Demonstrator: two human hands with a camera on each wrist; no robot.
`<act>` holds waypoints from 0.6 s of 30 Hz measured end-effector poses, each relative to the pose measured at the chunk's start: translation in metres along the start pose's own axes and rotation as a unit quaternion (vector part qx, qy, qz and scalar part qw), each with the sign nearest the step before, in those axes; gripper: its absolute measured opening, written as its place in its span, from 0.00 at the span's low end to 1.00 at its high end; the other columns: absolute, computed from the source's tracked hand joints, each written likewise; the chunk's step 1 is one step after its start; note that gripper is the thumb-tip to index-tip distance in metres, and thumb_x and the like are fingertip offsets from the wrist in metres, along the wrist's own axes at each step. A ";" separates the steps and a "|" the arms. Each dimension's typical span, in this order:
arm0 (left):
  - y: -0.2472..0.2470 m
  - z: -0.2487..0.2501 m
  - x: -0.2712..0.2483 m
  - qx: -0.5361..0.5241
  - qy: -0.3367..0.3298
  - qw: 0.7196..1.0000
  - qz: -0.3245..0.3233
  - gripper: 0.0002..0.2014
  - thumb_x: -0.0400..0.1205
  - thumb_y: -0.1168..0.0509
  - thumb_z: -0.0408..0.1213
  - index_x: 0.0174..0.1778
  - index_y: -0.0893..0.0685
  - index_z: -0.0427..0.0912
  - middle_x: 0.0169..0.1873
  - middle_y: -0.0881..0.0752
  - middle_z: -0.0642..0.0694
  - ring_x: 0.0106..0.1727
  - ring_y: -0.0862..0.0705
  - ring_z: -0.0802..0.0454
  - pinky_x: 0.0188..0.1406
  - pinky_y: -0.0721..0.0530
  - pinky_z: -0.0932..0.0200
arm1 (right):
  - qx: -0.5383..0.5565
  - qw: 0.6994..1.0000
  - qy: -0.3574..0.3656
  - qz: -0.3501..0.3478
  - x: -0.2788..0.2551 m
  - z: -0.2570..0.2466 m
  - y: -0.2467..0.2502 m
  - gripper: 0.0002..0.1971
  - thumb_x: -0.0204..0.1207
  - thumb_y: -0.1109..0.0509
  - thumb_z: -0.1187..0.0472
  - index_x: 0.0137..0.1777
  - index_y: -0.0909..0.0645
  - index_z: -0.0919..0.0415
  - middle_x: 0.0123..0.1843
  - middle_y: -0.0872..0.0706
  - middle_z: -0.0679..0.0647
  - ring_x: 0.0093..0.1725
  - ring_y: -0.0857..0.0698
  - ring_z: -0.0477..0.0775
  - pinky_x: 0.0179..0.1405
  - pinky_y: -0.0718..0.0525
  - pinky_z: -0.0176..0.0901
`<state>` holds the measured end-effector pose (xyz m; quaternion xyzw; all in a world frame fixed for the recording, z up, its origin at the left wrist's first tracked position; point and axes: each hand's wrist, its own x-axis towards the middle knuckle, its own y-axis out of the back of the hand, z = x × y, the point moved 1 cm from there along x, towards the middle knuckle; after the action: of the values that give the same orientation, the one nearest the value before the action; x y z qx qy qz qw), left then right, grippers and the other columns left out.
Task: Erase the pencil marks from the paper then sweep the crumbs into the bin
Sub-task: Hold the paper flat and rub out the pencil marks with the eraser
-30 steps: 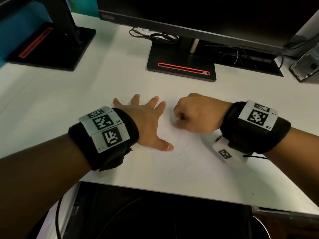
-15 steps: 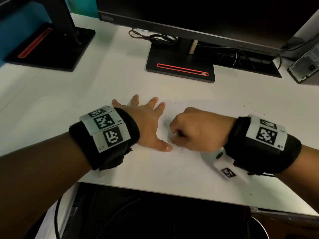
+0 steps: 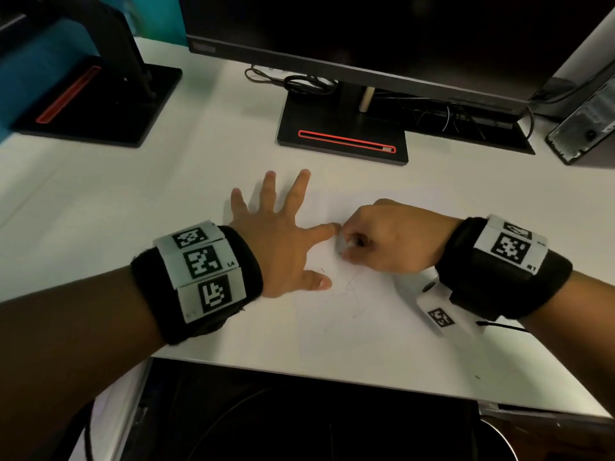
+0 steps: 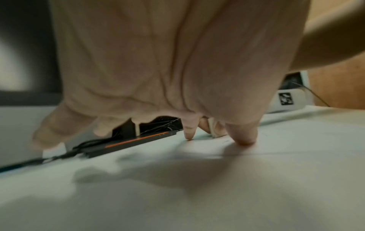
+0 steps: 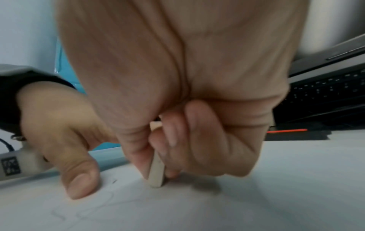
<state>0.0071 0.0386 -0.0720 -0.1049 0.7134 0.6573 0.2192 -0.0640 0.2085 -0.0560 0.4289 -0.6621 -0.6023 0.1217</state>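
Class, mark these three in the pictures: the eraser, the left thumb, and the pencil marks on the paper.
eraser point(image 5: 157, 175): right wrist view, on its lower end at the paper.
left thumb point(image 3: 317, 281): head view, on the thumb tip.
pencil marks point(image 3: 349, 287): head view, on the faint scribble.

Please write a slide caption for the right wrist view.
Right hand rubs eraser on paper; left thumb steadies it.

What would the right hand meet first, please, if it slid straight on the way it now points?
Most likely the left hand: the right hand, pinching the eraser on the paper, points at its forefinger, almost touching already.
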 end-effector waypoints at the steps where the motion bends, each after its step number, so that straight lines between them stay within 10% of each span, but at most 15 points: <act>1: -0.001 0.001 -0.001 0.014 -0.006 1.000 0.024 0.42 0.77 0.50 0.78 0.84 0.59 0.73 0.78 0.85 0.41 0.81 0.75 0.24 0.76 0.56 0.16 | 0.005 1.000 -0.001 0.001 -0.001 0.000 -0.001 0.15 0.81 0.33 0.53 0.35 0.22 0.61 0.30 0.21 0.51 0.33 0.23 0.52 0.36 0.23 0.45; 18: 0.000 0.002 -0.006 -0.004 0.001 0.995 -0.104 0.65 0.57 0.40 0.88 0.79 0.76 0.72 0.84 0.76 0.45 0.84 0.73 0.33 0.71 0.67 0.13 | -0.035 0.999 0.030 0.012 -0.002 -0.022 -0.005 0.11 0.80 0.36 0.59 0.40 0.18 0.63 0.29 0.19 0.54 0.29 0.23 0.50 0.34 0.25 0.44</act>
<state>0.0123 0.0395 -0.0690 -0.1798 0.6958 0.6340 0.2855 -0.0462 0.1949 -0.0546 0.4338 -0.6420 -0.6107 0.1636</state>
